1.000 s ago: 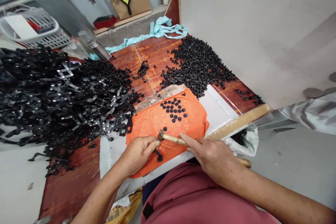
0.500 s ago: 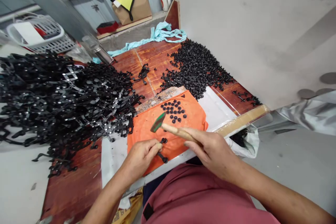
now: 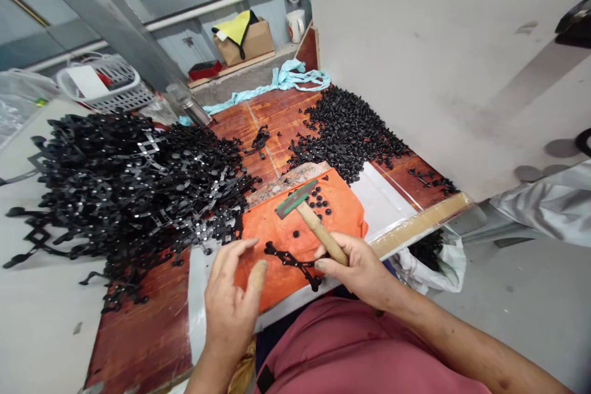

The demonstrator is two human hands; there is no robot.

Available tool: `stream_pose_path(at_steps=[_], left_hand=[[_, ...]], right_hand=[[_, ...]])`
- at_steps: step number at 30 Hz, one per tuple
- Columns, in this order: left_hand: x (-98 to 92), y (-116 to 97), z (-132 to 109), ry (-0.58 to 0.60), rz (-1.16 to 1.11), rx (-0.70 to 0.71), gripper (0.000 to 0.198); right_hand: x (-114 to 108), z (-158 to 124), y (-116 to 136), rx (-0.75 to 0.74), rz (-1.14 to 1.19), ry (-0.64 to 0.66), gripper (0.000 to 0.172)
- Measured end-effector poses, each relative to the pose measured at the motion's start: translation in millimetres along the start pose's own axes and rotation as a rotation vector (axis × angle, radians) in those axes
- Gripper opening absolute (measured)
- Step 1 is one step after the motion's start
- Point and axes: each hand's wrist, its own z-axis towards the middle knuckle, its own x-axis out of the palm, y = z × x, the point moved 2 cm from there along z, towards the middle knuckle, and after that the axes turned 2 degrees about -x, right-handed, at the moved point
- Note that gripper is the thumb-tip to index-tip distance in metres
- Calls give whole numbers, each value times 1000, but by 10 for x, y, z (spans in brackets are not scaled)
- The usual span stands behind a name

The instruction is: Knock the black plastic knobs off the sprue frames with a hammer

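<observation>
My right hand (image 3: 360, 268) is closed round the wooden handle of a small hammer (image 3: 307, 212), whose green-edged head is raised over an orange cloth (image 3: 323, 221). My left hand (image 3: 233, 295) hovers open at the cloth's left edge, fingers spread, holding nothing. A black jointed strip (image 3: 290, 260) lies on the cloth between my hands, its far end close to my right fingers. Several small black caps (image 3: 321, 200) sit on the cloth behind the hammer head.
A big heap of black linked strips (image 3: 124, 178) covers the left of the wooden table (image 3: 138, 332). A pile of black caps (image 3: 346, 126) lies at the back right against a white board (image 3: 438, 74). A white basket (image 3: 108, 83), cardboard box (image 3: 242, 40) and teal cloth (image 3: 277, 80) lie beyond.
My left hand let go of the black piece and opened, pulling back to the left. The hammer rose and swung further from the cloth. The camera tilted up.
</observation>
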Motion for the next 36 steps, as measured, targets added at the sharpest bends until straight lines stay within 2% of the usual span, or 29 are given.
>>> stream_pose_path(at_steps=[2,5,8,11,13,15,18,20,22,24,29,33,36], left_hand=[[60,73,-59,74,-201,-219,46],[268,-24,-145,234,-552,-388,65],[453,-243,-156,236,-774,-457,65],[556,-380,-113,158,-851,-455,51],[575,-373,-77,94,-810,-438,45],[559,-300,-31,82,-688,-425,44],[475,-132,84,161,-472,-411,50],[395,-25,188,217,-373,-401,54],[328,51,290,260,-322,-385,51],[305,96,364,309,-298,-382,45],[415,135,389,369,-215,-375,39],[498,135,359,379,-226,-353,33],[511,130,364,393,-232,-363,30]], right_hand=[[-3,-20,33,-40,17,-45,17],[34,-43,45,-91,10,-78,17],[115,-65,16,-127,44,-36,15],[193,-94,-27,-123,21,-7,13],[221,-111,-44,-105,-73,-36,12],[230,-118,-44,-102,-130,-55,12],[190,-115,-43,-93,-120,-27,16],[109,-119,-66,-81,-118,-11,12],[-17,-144,-113,-69,-180,-42,7],[-159,-198,-171,-49,-309,-93,11],[-364,-403,-227,-4,-602,-120,16],[-365,-486,-206,23,-671,-101,29],[-364,-480,-213,38,-685,-101,32]])
